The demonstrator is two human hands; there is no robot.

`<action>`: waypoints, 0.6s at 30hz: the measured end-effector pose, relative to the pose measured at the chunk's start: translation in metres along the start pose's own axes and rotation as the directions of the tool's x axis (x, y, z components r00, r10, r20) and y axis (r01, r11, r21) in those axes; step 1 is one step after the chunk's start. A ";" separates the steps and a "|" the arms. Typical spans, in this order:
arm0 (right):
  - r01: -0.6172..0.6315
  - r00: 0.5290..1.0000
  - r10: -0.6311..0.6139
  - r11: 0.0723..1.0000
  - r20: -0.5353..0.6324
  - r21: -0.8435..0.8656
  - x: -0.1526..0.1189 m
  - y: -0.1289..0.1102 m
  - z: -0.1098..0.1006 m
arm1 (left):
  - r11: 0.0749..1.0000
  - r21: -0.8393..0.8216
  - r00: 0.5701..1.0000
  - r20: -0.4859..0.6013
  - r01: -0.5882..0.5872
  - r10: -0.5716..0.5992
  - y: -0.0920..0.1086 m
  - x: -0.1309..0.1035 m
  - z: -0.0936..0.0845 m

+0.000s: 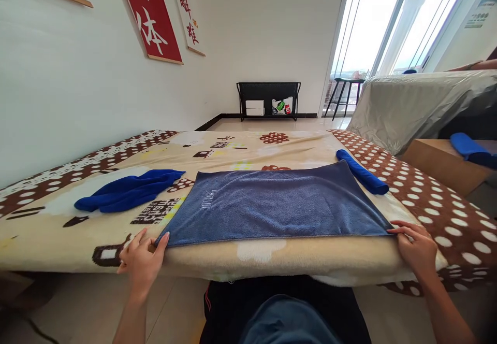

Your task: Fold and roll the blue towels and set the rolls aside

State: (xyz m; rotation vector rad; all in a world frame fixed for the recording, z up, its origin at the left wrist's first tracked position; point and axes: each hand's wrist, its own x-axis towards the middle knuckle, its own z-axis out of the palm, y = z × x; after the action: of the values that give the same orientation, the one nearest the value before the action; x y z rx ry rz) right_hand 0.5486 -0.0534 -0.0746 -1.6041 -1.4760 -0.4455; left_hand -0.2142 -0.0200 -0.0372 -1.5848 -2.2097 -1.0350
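A grey-blue towel lies spread out flat on the patterned blanket in front of me. My left hand pinches its near left corner between thumb and fingers. At the near right corner, my right hand grips the edge the same way. A crumpled bright blue cloth rests to the left of the towel. To the right lies a rolled blue cloth, close to the towel's far right corner.
Beyond the blanket stands a black rack against the wall. On the right are a silver-covered piece of furniture, a cardboard box with a blue item on it, and a black stool. Part of another person's arm shows at the right edge.
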 end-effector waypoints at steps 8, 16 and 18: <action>0.140 0.982 -0.127 0.987 -0.141 0.085 0.015 -0.116 0.000 | 0.944 -0.074 0.933 -0.199 -0.320 0.301 0.110 -0.021 -0.019; 0.408 0.779 -0.558 0.798 0.287 0.443 -0.004 -0.251 0.035 | 0.577 -0.413 0.550 0.197 -0.705 0.812 0.233 -0.078 0.004; 0.398 0.779 -0.543 0.815 0.314 0.421 -0.011 -0.260 0.043 | 0.602 -0.416 0.555 0.243 -0.681 0.796 0.240 -0.081 0.008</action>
State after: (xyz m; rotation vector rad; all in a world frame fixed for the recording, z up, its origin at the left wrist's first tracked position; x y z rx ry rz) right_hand 0.2921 -0.0517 -0.0132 -1.0729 -2.1842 -0.1028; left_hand 0.0342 -0.0348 0.0095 -2.7308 -1.2490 -0.7787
